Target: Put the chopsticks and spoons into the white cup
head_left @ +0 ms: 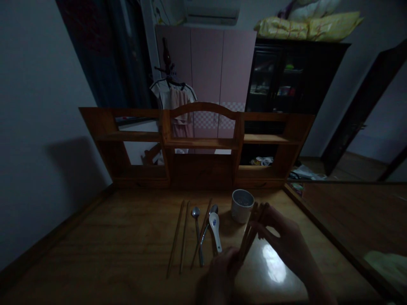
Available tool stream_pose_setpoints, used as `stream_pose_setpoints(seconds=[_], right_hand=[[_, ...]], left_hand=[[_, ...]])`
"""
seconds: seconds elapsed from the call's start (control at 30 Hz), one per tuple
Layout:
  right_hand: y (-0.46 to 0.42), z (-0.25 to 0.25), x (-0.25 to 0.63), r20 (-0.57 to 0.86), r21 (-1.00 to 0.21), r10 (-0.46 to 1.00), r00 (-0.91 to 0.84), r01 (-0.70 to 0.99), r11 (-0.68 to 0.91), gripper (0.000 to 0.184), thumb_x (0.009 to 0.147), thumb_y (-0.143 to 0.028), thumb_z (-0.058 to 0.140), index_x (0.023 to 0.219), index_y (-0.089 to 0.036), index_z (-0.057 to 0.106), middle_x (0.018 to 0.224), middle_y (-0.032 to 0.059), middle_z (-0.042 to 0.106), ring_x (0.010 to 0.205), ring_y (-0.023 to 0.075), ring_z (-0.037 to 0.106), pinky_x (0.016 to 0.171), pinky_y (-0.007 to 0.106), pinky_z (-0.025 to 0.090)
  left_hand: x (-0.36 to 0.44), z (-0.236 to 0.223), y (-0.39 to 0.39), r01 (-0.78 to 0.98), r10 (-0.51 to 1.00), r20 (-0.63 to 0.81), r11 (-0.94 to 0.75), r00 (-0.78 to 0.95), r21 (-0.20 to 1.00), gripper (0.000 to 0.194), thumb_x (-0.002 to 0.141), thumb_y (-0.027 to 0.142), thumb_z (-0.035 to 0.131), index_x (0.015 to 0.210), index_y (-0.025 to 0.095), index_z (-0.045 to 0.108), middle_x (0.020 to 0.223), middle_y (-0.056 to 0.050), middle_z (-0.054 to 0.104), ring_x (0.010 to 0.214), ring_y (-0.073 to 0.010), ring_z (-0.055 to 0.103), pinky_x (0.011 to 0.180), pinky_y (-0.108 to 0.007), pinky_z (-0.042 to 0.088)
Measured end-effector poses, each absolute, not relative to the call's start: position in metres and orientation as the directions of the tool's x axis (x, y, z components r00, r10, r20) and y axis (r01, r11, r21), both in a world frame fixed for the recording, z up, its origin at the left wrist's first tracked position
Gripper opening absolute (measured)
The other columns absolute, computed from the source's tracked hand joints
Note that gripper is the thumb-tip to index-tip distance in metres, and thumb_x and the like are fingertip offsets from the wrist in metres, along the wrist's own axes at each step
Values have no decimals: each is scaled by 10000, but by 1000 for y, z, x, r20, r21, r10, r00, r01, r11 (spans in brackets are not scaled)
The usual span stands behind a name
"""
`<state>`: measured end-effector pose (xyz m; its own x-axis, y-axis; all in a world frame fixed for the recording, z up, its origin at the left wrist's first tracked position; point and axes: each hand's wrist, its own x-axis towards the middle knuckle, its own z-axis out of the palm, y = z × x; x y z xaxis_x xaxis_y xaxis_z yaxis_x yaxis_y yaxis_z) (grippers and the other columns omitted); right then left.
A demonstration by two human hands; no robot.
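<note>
No text, label, brand, number or sign is presenting itself legibly on any surface in view; the air conditioner [212, 15] and the yellow bags [308, 27] are showing no readable lettering.

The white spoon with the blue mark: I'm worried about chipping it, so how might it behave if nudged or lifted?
The white spoon looks like glazed ceramic, so probably stiff but breakable if knocked. Its deep, seemingly rounded bowl may rock when pushed. That bowl also overlaps a metal spoon, so a nudge could shift both.
</note>
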<state>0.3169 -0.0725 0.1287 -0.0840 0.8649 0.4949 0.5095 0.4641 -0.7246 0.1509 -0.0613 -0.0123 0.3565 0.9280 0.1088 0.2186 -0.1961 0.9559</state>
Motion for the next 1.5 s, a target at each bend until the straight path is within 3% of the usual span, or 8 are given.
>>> stream_pose_setpoints(seconds=[0.3,0.43,0.63,0.97,1.17,1.27,1.37,1.5], right_hand=[[-76,137,316,423,-705,876,-232,523,479,38,898,-212,612,912,-201,646,869,15,624,765,151,597,659,237,467],[-75,140,317,411,-708,882,-231,529,468,65,887,-233,630,858,-192,671,814,15,619,727,151,585,623,237,453],[-74,145,318,332,-812,923,-194,438,385,208,881,-271,648,1070,-237,729,1036,52,718,1006,225,644,888,311,492],[-72,129,314,232,-888,955,-182,361,285,220,877,-329,653,1056,-238,743,1020,48,743,946,229,687,800,289,533],[-69,112,297,330,-829,928,-173,418,373,172,904,-328,611,960,-217,731,920,33,725,878,192,661,791,281,495],[-66,113,275,364,-822,903,-227,378,426,237,869,-303,656,1091,-223,663,889,15,686,818,167,625,736,257,480],[-60,116,250,398,-796,883,-247,386,467,136,892,-311,616,879,-181,655,742,-11,606,703,134,559,632,225,422],[-38,108,222,344,-861,910,-232,310,404,317,920,-384,556,701,-157,591,626,-29,518,594,110,514,525,206,361]], left_hand=[[152,-1,-58,14,895,48,-60,444,998,266,783,330,674,1005,191,717,968,-50,692,873,-195,618,705,-224,470],[154,6,-57,-12,892,-13,21,452,1000,284,797,372,647,958,158,738,830,-44,681,632,-120,541,552,-195,393],[155,6,-55,15,904,-62,61,424,998,260,772,332,642,919,148,752,825,-49,702,643,-129,566,558,-196,398],[157,-3,-51,30,926,-81,75,368,997,309,732,402,692,895,152,771,715,-40,711,555,-122,567,496,-188,399],[129,8,-64,-85,990,48,-37,132,996,318,732,462,707,903,203,774,989,-75,750,977,-260,665,864,-296,519],[117,21,-70,-76,990,57,-47,128,996,336,746,465,704,937,197,766,985,-74,750,936,-260,676,841,-297,532],[108,28,-73,-94,983,24,-7,181,996,377,732,488,714,926,167,758,938,-84,754,864,-253,683,766,-282,541],[81,30,-71,-56,988,-14,22,151,998,398,767,515,669,925,156,732,953,-88,748,898,-251,677,818,-288,526]])
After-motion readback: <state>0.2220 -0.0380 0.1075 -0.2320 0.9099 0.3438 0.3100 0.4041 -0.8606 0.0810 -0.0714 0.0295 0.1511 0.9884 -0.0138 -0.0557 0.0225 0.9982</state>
